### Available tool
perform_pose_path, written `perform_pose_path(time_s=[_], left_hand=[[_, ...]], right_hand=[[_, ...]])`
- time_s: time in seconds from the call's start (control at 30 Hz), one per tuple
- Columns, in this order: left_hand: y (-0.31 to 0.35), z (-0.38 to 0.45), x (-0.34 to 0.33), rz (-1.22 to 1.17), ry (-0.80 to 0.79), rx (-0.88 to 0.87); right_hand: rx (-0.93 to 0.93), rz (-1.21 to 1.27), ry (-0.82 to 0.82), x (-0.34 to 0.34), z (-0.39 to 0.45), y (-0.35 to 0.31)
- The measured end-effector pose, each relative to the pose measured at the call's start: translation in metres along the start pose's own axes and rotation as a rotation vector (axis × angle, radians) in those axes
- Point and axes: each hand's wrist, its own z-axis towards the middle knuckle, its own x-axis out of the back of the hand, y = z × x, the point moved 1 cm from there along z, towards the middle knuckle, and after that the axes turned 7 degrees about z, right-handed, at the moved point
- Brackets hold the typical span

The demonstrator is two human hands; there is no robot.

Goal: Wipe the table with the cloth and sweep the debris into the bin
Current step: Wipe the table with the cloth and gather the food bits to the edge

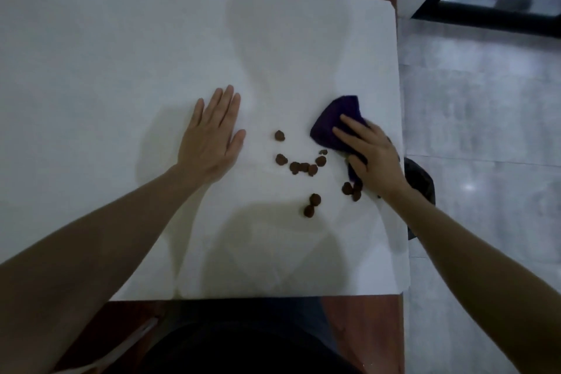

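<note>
Left hand [212,136] flat on white table [106,70], palm down, fingers spread straight, holding nothing. Right of it, brown debris [303,167] scattered in loose arc, nothing between pieces and table's right edge but cloth. Purple cloth [337,121] bunched near that edge, touching nearest crumbs. Right hand [373,158] pressed on cloth, fingers curled over it, gripping. Dark bin [420,179] on grey floor [485,130] just beyond edge, partly hidden by right wrist.
</note>
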Motion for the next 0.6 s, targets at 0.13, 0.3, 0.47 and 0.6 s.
perform_pose_path(time_s=[0.13,0.3,0.47,0.6], left_hand=[[-0.007,-0.036,-0.003,0.033,0.000,0.035],[-0.019,-0.058,-0.004,0.053,-0.007,0.078],[-0.020,-0.060,-0.007,0.065,-0.003,0.089],[-0.021,-0.059,-0.008,0.066,0.000,0.088]], right_hand=[[0.043,0.026,-0.021,-0.016,-0.039,-0.023],[0.013,0.146,0.073,-0.014,-0.048,-0.050],[-0.114,0.338,0.304,0.020,0.022,-0.058],[-0.091,0.213,0.220,0.027,0.113,-0.046]])
